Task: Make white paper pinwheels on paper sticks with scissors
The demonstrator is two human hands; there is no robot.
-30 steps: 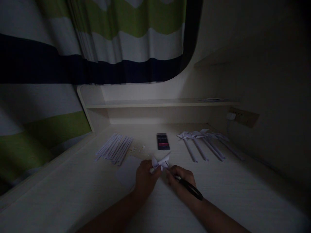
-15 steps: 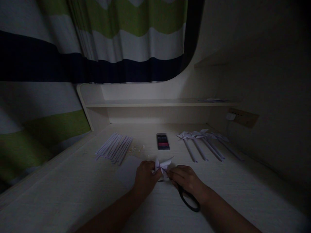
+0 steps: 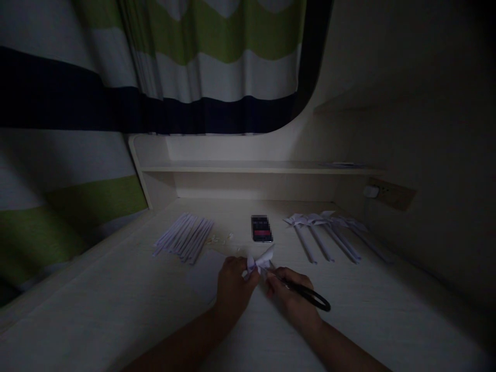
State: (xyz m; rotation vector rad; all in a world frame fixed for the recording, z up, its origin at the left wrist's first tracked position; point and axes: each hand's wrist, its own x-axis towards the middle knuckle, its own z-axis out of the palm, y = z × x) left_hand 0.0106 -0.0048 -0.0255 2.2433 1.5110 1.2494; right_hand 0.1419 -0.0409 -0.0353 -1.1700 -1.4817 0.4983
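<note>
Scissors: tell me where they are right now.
In the head view the black scissors sit in the right hand, low and just right of centre over the desk, their tip at the folded paper piece held by the left hand.

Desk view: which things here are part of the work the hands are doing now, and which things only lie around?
In the work:
- left hand, holding the folded paper piece
- right hand, holding black scissors at the paper

Lying about:
- row of paper sticks
- finished paper pinwheels
- small dark object, blurred
- shelf
- striped curtain
</note>
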